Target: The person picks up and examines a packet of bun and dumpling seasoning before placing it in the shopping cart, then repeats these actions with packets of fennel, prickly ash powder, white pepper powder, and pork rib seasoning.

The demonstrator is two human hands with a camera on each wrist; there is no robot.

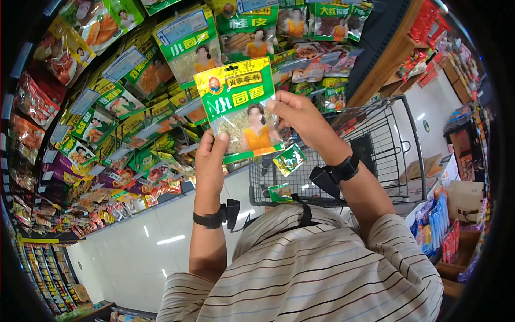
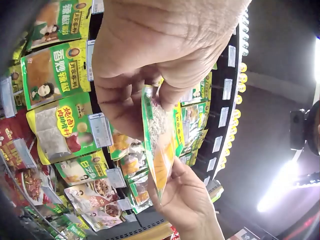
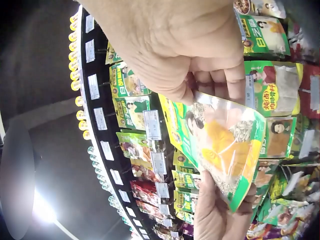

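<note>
A green and yellow packet of fennel seeds [image 1: 236, 110] is held up in front of the spice rack, its printed front and clear window facing the head camera. My left hand [image 1: 211, 163] pinches its lower left edge, thumb on the front. On the opposite edge, higher up, my right hand [image 1: 303, 119] grips it with the thumb over the front. Pale seeds show through the window in the right wrist view, where the packet [image 3: 227, 145] slants between both hands. The left wrist view catches the packet [image 2: 161, 135] nearly edge-on.
Hanging spice packets [image 1: 145, 72] with price tags [image 1: 185, 28] fill the rack ahead and to the left. A wire shopping cart [image 1: 386, 145] stands at the right front, with two small packets, one green and white [image 1: 290, 159], in it. Boxes [image 1: 464, 198] and goods line the right side.
</note>
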